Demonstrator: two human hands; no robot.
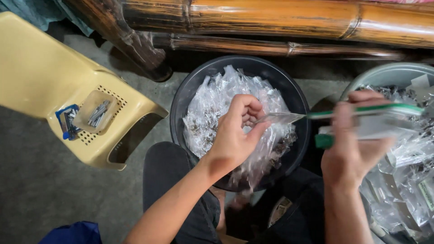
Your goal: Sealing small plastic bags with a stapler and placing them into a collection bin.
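Left grip (239, 131) pinches clear packet (278, 119); right grip (350, 144) clamps green-edged tool (366, 122) (blurred).

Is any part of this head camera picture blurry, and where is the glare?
Head view: the right hand and the green-and-white tool it holds are smeared by motion blur; the left hand, pinching a clear plastic packet, is sharp. Glare glints off the plastic packets in the black basin and streaks along the bamboo pole.
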